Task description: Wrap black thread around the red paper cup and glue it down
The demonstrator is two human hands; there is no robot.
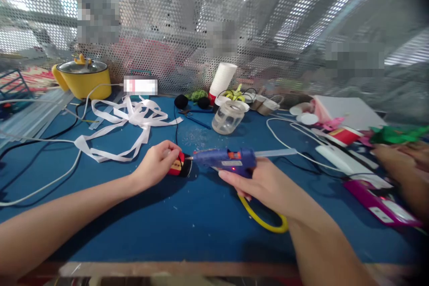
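My left hand [156, 163] is closed, its fingertips pinching a small red and black piece [185, 168] with yellowish lettering just above the blue table. My right hand [264, 185] is wrapped round a blue hot glue gun [223, 161], held level, with a red light glowing on its side. A clear glue stick [276, 153] juts out of its back end. The gun's nozzle points left and meets or nearly meets the black part of the piece; I cannot tell if they touch. Below my right hand shows a yellow curved loop [264, 225], partly hidden by the hand.
White ribbon [134, 118] lies tangled at left, near a yellow pot [85, 80] and white cables. A clear jar [228, 117] and stacked paper cups [223, 81] stand behind. Right are a purple power strip [378, 203] and a co-worker's hands [395, 161] with green material.
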